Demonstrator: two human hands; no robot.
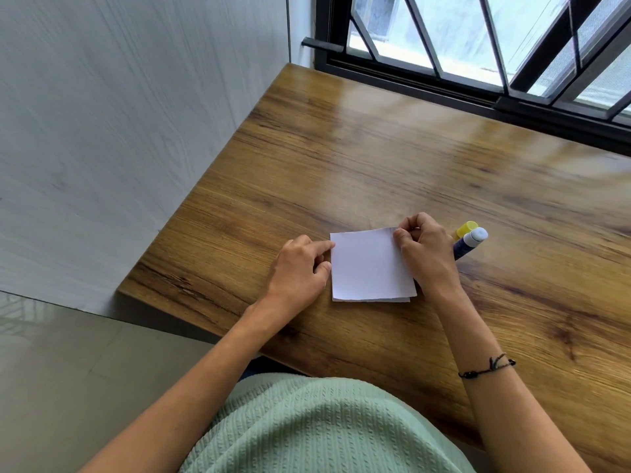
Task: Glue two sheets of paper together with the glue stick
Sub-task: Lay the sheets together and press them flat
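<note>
Two small white paper sheets (370,266) lie stacked on the wooden table (375,158), the lower one peeking out along the near edge. My left hand (300,271) rests at the stack's left edge, with forefinger and thumb tips touching it. My right hand (425,254) has its fingers curled and pinches the far right corner of the top sheet. Just right of that hand stands a dark blue glue stick (469,244) with its white tip uncovered. Its yellow cap (465,229) sits right behind it.
A grey wall panel (119,131) runs along the table's left edge. A black-framed barred window (478,46) lines the far side. The table's near left corner (126,290) drops off to a tiled floor. My green-shirted torso (307,428) is at the near edge.
</note>
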